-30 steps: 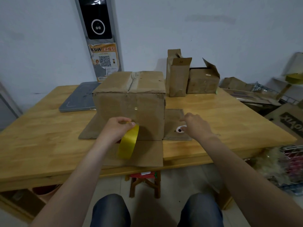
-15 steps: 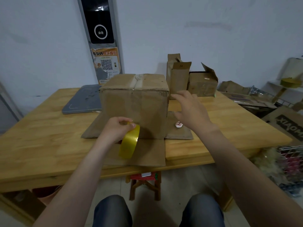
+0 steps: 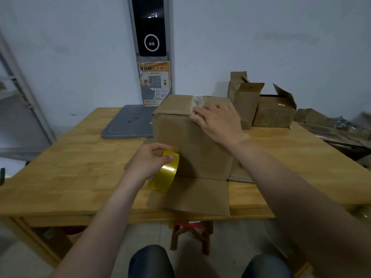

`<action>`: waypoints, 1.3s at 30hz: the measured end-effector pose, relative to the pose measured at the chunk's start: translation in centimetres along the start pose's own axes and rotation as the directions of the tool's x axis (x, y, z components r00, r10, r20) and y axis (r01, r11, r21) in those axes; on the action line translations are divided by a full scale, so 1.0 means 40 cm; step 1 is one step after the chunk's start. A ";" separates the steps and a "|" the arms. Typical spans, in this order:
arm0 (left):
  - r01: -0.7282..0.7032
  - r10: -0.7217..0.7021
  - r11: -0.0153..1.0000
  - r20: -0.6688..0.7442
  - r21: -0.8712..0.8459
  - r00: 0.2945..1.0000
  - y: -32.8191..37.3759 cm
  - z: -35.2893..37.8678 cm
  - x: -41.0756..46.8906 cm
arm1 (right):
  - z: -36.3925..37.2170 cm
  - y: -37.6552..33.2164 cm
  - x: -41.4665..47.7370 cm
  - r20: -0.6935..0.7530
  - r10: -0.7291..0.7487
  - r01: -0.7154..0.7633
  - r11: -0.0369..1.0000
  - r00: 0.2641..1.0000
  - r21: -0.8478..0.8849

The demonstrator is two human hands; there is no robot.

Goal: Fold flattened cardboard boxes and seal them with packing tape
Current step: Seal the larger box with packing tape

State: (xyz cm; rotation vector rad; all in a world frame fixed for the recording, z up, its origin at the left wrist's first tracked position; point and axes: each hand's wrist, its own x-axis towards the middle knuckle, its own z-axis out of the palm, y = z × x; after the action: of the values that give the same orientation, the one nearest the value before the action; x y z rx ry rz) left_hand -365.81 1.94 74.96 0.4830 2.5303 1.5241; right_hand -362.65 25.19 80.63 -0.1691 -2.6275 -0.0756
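L hand (image 3: 149,161) grips tape roll (image 3: 168,173) at box (image 3: 200,153) front; R hand (image 3: 217,121) flat on top seam.

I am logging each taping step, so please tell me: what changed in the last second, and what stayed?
The right grip rose from beside the box, moved forward and left, and now rests flat on the box's top at the seam, holding nothing. The left grip still holds the tape at the box front; the box has not moved.

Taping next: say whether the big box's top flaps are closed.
Closed: top flaps lie flat, meeting at a seam beneath the right hand.
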 end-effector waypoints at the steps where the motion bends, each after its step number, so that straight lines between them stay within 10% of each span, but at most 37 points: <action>1: -0.001 0.001 1.000 0.006 0.003 1.000 -0.004 0.002 0.003 | 0.011 0.007 0.000 0.004 -0.001 0.001 1.000 1.000 -0.020; 25: -0.028 0.033 0.997 0.060 -0.074 0.998 0.020 0.028 -0.013 | 0.085 0.001 -0.058 -0.128 -0.017 0.000 0.991 0.992 -0.132; 32: -0.117 0.122 0.980 0.020 -0.164 0.992 0.070 0.024 -0.066 | -0.044 0.003 -0.122 -0.206 0.095 0.000 0.907 0.974 0.421; 39: -0.348 0.311 0.891 -0.167 -0.291 0.936 0.193 0.043 -0.132 | -0.084 -0.052 -0.241 0.102 0.083 -0.131 0.578 0.991 0.806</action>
State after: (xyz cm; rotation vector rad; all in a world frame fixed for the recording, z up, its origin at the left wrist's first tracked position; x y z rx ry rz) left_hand -358.87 4.89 80.72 0.8305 2.2985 2.0917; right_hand -352.96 21.81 78.82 0.0006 -2.4043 1.1903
